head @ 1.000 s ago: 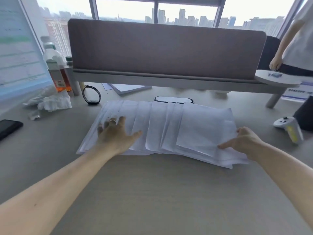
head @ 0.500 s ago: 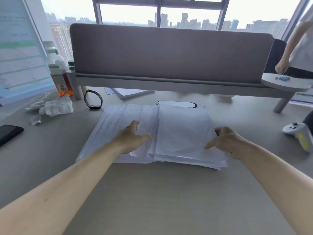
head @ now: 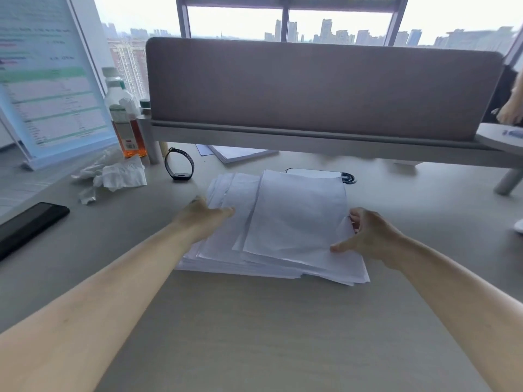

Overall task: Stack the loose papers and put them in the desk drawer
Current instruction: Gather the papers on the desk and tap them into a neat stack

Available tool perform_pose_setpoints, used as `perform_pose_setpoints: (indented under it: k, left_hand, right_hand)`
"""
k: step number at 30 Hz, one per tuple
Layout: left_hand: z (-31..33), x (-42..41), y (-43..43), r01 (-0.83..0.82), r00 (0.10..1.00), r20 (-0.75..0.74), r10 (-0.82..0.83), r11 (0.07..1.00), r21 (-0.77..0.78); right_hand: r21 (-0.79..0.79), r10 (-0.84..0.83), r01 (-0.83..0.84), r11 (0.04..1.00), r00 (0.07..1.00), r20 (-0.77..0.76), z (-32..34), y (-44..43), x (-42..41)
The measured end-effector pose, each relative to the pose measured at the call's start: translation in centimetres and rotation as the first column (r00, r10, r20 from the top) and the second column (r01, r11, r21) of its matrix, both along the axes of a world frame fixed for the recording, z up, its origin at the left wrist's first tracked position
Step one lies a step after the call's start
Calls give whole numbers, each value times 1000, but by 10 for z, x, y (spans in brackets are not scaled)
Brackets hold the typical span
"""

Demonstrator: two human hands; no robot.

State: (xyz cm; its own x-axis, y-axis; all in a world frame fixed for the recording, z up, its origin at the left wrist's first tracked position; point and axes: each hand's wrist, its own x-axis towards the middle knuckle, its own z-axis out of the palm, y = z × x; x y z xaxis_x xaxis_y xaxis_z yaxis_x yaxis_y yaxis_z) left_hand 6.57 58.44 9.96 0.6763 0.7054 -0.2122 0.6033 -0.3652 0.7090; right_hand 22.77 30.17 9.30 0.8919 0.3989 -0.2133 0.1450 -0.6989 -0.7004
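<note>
A rough pile of white loose papers [head: 294,222] lies in the middle of the desk [head: 254,335], its sheets overlapping and fanned a little to the left. My left hand [head: 202,219] presses against the pile's left edge, thumb on top of the sheets. My right hand [head: 370,236] grips the right edge, thumb over the top sheet and fingers curled at the side. No desk drawer is in view.
A black smartwatch [head: 179,165], crumpled tissues [head: 119,174], bottles [head: 123,114] and a dark phone [head: 28,224] sit to the left. A monitor [head: 48,77] stands far left. A grey partition [head: 319,89] runs along the back, with another person's hand [head: 512,111] at far right.
Both hands have pushed inward, gathering the wide fan of sheets into a narrower pile. The left hand moved right along the papers, the right hand moved left.
</note>
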Motion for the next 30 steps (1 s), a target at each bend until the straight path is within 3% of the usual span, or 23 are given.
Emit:
perform_pose_setpoints:
  k: [4, 9, 12, 14, 17, 21, 23, 26, 28, 30]
  left_hand:
    - [18, 11, -7, 103, 994, 46, -95, 966, -237]
    - [20, 11, -6, 40, 997, 81, -8, 911, -410]
    - [25, 15, -19, 94, 995, 82, -58, 822, -561]
    - [26, 16, -33, 125, 992, 64, -107, 840, -529]
    - [19, 12, -52, 185, 983, 54, -177, 917, -354]
    - [8, 11, -66, 271, 953, 226, -199, 896, -351]
    - [1, 5, -75, 321, 929, 290, -229, 889, -326]
    - [-6, -7, -87, 349, 866, 445, -230, 914, -206]
    - [5, -16, -96, 353, 783, 593, -190, 920, -171]
    - [28, -24, -104, 386, 673, 713, -196, 915, -113]
  right_hand:
    - [39, 53, -51, 998, 997, -63, 14, 15, -21]
    - [212, -123, 130, 969, 991, -47, 5, 11, -19]
    - [160, -72, 81, 984, 996, -62, 5, 15, -26]
    - [135, -39, 48, 990, 996, -74, 6, 16, -28]
    - [133, -36, 57, 990, 987, -156, 5, 6, -29]
    - [129, -80, 105, 986, 979, -185, -1, -3, -37]
    - [192, -131, 162, 968, 977, -166, 0, -6, -46]
    - [359, -161, 247, 900, 954, -253, 8, -15, -56]
    - [492, -149, 288, 822, 941, -303, 18, -23, -60]
    - [604, -133, 261, 753, 959, -249, 35, -30, -65]
